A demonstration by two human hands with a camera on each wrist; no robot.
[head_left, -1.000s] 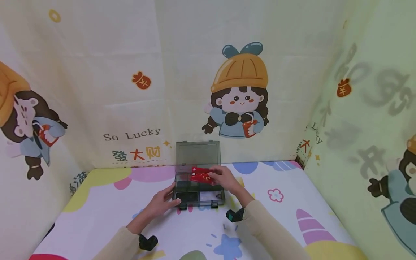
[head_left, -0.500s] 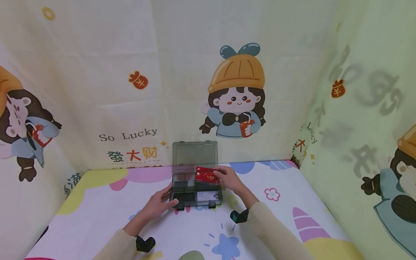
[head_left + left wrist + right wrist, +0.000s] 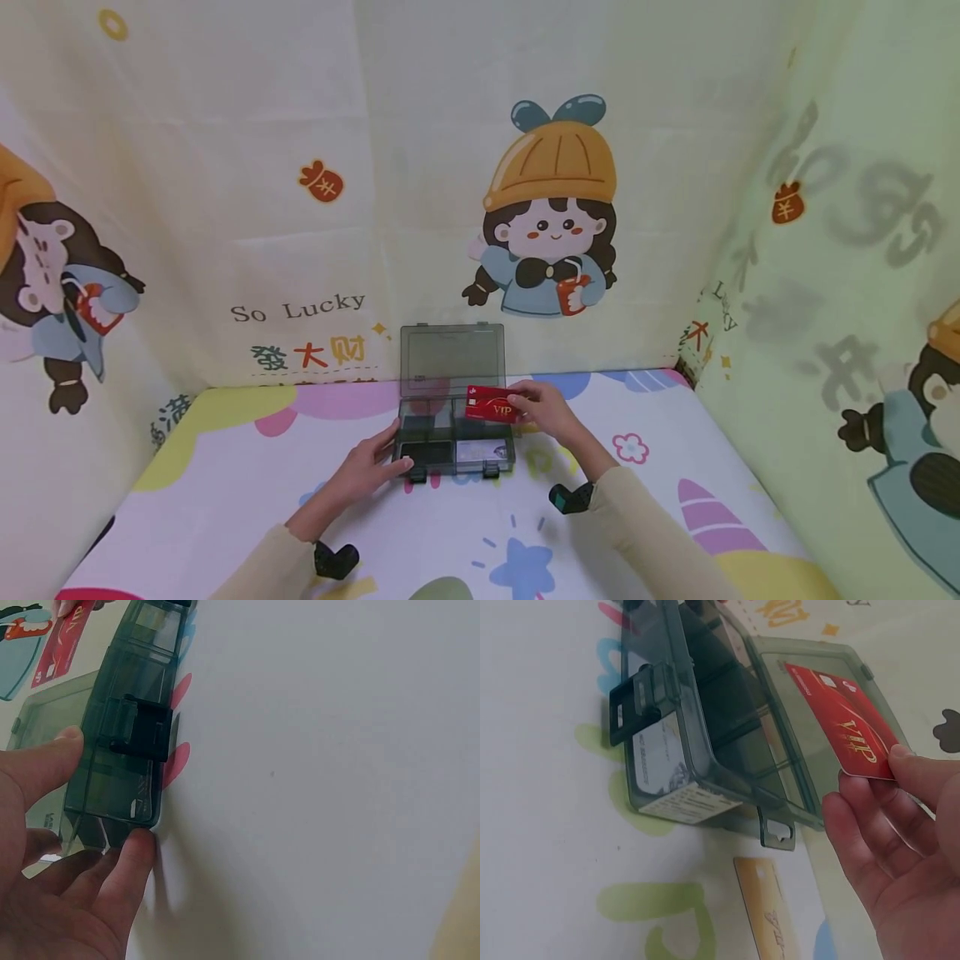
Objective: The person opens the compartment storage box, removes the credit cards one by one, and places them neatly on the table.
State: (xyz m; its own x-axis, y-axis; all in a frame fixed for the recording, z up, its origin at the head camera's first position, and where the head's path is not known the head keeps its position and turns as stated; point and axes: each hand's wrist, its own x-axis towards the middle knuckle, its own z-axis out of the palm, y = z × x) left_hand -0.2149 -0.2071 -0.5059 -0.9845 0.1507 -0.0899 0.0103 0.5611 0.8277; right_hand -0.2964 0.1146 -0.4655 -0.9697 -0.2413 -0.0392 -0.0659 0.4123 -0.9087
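Observation:
A smoky-green plastic storage box [image 3: 454, 468] with dividers stands near the back of the table, its see-through lid [image 3: 452, 354] raised against the backdrop. My left hand [image 3: 367, 468] grips the box's left front corner, thumb at the front rim and fingers against the side. Between thumb and fingers, my right hand [image 3: 549, 410] pinches a red VIP card [image 3: 489, 403] by its right end, held above the box's back right part. A pale card [image 3: 480, 451] lies in the front right compartment, a black item [image 3: 426, 453] in the front left one.
A gold card [image 3: 767, 907] lies on the table beside the box's right side, in the right wrist view. Patterned cloth covers the table [image 3: 645, 500], and a cartoon-printed curtain [image 3: 420, 167] rises behind it and at both sides. Two latches [image 3: 639, 703] stick out from the box's front.
The right hand has shifted to the right with the red card, away from the box's middle. My left hand stays at the box's corner, and the view sways slightly.

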